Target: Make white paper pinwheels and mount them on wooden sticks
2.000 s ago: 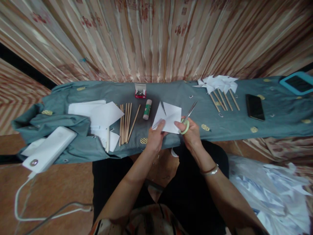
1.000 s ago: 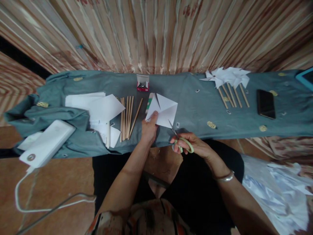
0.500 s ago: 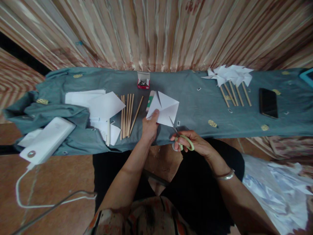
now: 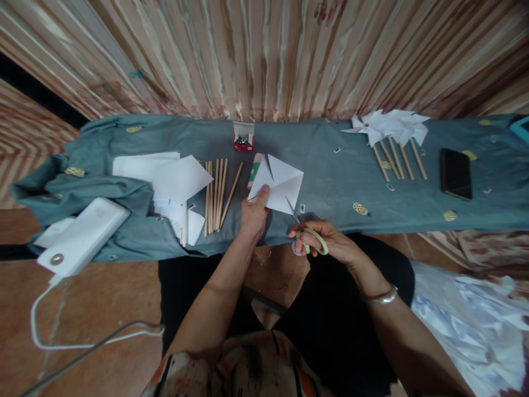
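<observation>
**Scissors at the edge of a cut paper square**

Striped, glossy curtain fabric hangs behind a long table (image 4: pixel 372 182) covered with a grey-blue cloth that bears small yellow woven patches.

At the far middle stands a small red box (image 4: pixel 243 142) with its white lid flipped up; small metal pieces lie in it, too small to identify. It is the only container in view.

The person's left hand (image 4: pixel 253 216) pinches the near-left corner of a white paper square (image 4: pixel 278 184), thumb on top and fingers under it. The square is held just above the cloth at the table's near edge, and a slit runs in from its far corner. The right hand (image 4: pixel 330 242) grips green-handled scissors (image 4: pixel 309 238), with fingers curled through the loops. The thin metal blades point far and left and meet the square's near edge; how far they are parted cannot be told. A metal bangle (image 4: pixel 380 298) circles the right wrist.

A green-and-white glue stick (image 4: pixel 255 165) lies partly hidden behind the square. To the left lie about six thin wooden sticks (image 4: pixel 215 193), five roughly parallel and one slanted, then a loose pile of white paper sheets (image 4: pixel 165 179). A white power bank (image 4: pixel 82 234) with a white cable sits at the near left.

Far right are white paper pinwheels (image 4: pixel 388 128) on four wooden handles. Beside them lies one black phone (image 4: pixel 455 173).
</observation>
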A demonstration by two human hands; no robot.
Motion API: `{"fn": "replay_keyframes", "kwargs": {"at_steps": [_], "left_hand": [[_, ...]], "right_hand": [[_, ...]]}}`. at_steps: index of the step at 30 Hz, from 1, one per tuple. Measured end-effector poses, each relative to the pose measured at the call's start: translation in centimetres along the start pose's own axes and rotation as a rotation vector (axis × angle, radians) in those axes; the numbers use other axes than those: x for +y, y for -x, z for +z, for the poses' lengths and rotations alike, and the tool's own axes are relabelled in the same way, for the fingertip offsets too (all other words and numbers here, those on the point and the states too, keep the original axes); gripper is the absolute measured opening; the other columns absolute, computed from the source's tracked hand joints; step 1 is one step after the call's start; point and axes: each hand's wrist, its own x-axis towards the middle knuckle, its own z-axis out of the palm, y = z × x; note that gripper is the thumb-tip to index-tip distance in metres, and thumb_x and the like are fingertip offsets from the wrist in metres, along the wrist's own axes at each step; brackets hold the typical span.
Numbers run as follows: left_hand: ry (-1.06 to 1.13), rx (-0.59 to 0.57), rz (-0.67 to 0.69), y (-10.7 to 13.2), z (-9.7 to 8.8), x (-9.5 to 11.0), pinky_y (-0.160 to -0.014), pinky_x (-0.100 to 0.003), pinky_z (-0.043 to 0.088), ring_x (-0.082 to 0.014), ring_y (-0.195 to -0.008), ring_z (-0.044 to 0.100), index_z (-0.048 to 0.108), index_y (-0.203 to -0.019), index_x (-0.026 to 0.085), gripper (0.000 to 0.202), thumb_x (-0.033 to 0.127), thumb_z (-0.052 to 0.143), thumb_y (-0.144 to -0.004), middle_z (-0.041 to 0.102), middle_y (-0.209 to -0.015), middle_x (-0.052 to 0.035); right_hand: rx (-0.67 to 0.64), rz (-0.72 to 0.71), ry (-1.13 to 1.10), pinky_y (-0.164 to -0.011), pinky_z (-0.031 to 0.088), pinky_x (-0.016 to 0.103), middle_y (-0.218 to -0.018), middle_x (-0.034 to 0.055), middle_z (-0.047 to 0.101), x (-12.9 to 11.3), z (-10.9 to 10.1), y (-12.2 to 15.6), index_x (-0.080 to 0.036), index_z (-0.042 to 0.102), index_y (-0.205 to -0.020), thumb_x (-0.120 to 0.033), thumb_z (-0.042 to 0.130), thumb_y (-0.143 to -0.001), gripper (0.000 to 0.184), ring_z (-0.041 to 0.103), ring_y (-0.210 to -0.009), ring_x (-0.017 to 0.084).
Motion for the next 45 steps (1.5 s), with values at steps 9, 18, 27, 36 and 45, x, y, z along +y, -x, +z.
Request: {"fn": "replay_keyframes", "kwargs": {"at_steps": [9, 18, 27, 36, 45], "left_hand": [[0.053, -0.003, -0.005, -0.17, -0.06, -0.2, -0.087, -0.035, 0.052, -0.0251, -0.096, 0.068, 0.068, -0.082, 0.012, 0.043, 0.04, 0.085, -0.054, 0.074, -0.089, -0.0096], [0.073, 0.006, -0.023, -0.12, -0.05, -0.05, -0.09, -0.034, 0.05, -0.0256, -0.101, 0.067, 0.069, -0.081, 0.015, 0.035, 0.036, 0.084, -0.057, 0.075, -0.091, -0.0089], [0.09, 0.003, -0.012, -0.12, 0.02, 0.01, -0.087, -0.034, 0.05, -0.0254, -0.095, 0.068, 0.069, -0.08, 0.013, 0.042, 0.039, 0.087, -0.051, 0.075, -0.09, -0.0093], [0.046, -0.039, -0.028, -0.06, -0.2, -0.09, -0.088, -0.033, 0.049, -0.0252, -0.101, 0.066, 0.069, -0.079, 0.014, 0.036, 0.037, 0.084, -0.056, 0.074, -0.085, -0.0088], [0.036, -0.037, -0.028, 0.2, -0.07, 0.14, -0.084, -0.032, 0.049, -0.0227, -0.091, 0.068, 0.068, -0.082, 0.013, 0.04, 0.039, 0.084, -0.056, 0.074, -0.083, -0.0086]], "right_hand": [[0.028, 0.062, -0.016, -0.042, 0.04, 0.017, -0.06, 0.0006, 0.066, -0.13, 0.13, -0.08, -0.015, 0.065, -0.083, -0.063, 0.076, -0.058, 0.055, 0.057, -0.05, 0.009], [0.019, 0.067, -0.043, -0.042, 0.04, 0.018, -0.058, -0.0009, 0.064, -0.12, 0.09, -0.17, -0.015, 0.065, -0.08, -0.062, 0.077, -0.057, 0.053, 0.056, -0.048, 0.008], [0.036, 0.064, -0.039, -0.041, 0.039, 0.018, -0.055, -0.0022, 0.062, -0.04, 0.15, -0.22, -0.016, 0.064, -0.077, -0.058, 0.078, -0.059, 0.049, 0.055, -0.046, 0.008], [0.045, 0.046, -0.024, -0.038, 0.035, 0.016, -0.058, 0.0001, 0.065, 0.54, 0.09, -0.68, -0.016, 0.065, -0.082, -0.062, 0.076, -0.06, 0.052, 0.057, -0.048, 0.009], [0.051, 0.042, -0.009, -0.037, 0.032, 0.016, -0.056, -0.0013, 0.063, 0.43, 0.14, -0.69, -0.016, 0.064, -0.078, -0.057, 0.076, -0.063, 0.046, 0.055, -0.045, 0.008]]}}
